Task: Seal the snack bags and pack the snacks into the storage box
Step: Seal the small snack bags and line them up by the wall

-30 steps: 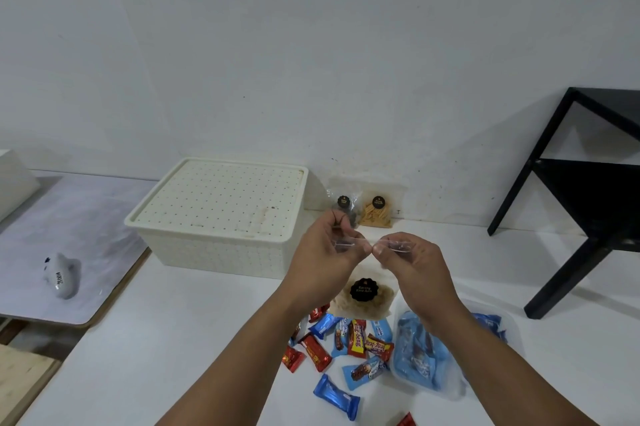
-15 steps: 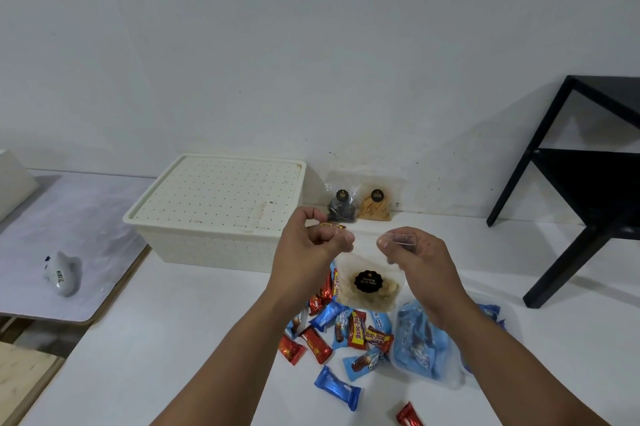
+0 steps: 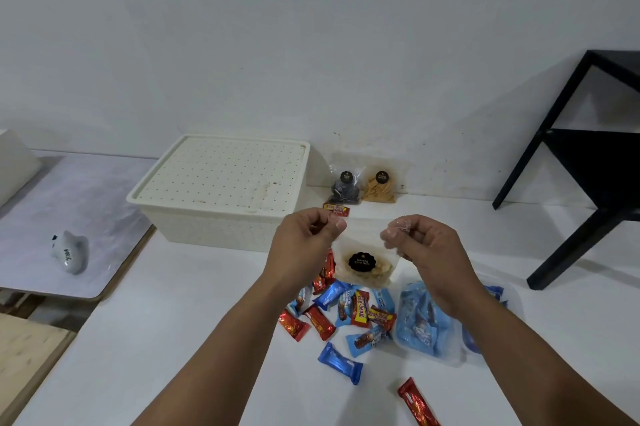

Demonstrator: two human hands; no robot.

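Head view, left hand [image 3: 304, 238] and right hand [image 3: 420, 245] pinching snack bag [image 3: 363, 264], lidded storage box [image 3: 221, 190] behind

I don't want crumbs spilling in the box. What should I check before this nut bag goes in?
1. Bag held: ok. The left hand and right hand pinch the top corners of the nut bag.
2. Seal pressed shut along the top: cannot tell, the clear strip is hard to see.
3. Storage box open: not ok, its lid is on.
4. A hand free for the lid: not ok, both hold the bag.
5. Other bags at the wall sealed: cannot tell.
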